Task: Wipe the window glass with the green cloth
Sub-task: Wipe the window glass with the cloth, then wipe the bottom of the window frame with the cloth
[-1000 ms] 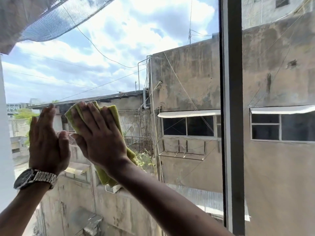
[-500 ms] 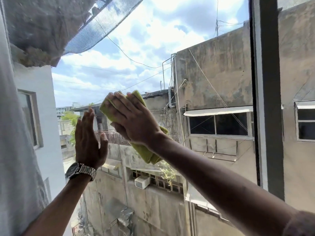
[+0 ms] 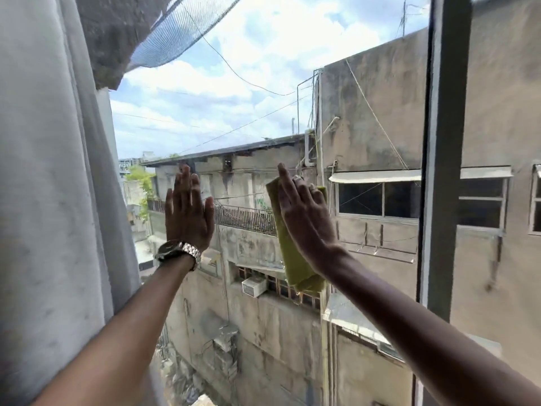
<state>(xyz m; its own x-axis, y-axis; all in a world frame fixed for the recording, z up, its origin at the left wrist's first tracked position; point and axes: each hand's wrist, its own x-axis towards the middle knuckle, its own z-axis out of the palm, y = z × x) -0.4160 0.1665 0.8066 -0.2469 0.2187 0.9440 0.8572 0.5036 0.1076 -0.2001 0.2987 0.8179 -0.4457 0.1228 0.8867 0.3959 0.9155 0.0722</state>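
Observation:
The window glass (image 3: 263, 83) fills the middle of the view, with sky and grey buildings behind it. My right hand (image 3: 307, 218) lies flat on the pane and presses the folded green cloth (image 3: 295, 259) against it; the cloth hangs down below my palm. My left hand (image 3: 187, 215), with a metal watch on the wrist, rests flat on the glass to the left, fingers up and slightly apart, holding nothing. The two hands are about a hand's width apart.
A white curtain (image 3: 49, 200) hangs along the left side beside my left arm. A dark vertical window frame (image 3: 445, 171) stands right of my right hand, with another pane beyond it.
My right hand has slid the cloth rightwards across the glass, away from my left hand. The view has shifted so the curtain now covers the left side.

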